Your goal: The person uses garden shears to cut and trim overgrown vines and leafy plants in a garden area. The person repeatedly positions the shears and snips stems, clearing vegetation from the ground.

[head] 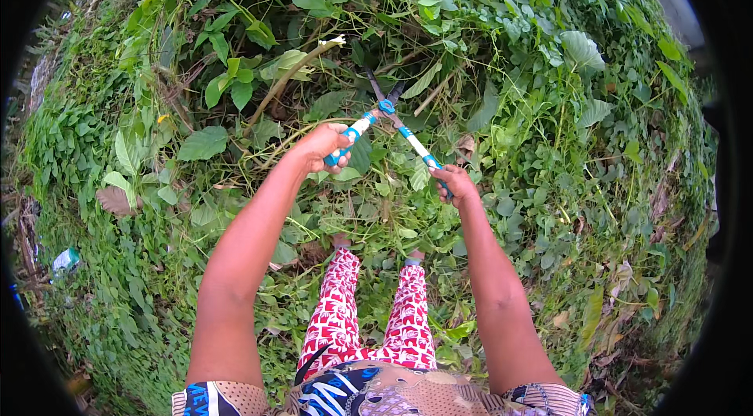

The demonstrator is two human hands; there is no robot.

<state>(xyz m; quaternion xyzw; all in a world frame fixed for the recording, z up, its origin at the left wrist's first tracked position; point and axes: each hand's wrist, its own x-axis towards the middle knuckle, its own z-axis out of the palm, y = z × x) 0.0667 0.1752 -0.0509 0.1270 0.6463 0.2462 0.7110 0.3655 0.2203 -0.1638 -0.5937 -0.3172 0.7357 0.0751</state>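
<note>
My left hand (325,147) is closed around one blue-and-white handle of a pair of hedge shears (386,107). The other handle is gripped near its end by my right hand (454,182). The handles spread apart below the blue pivot, and the dark blades (376,85) part in a V, pointing away from me into the green vines. Leaves partly hide the blade tips. Just left of the blades a thick cut stem (294,69) leans up, its pale end splintered. A large green leaf (203,143) lies left of my left hand.
Dense creeping vines (529,122) cover the ground and rise in front of me. My legs in red-and-white patterned trousers (336,298) stand among them. A short dry stick (432,95) lies right of the blades. A white-and-green piece of litter (66,261) lies at the far left.
</note>
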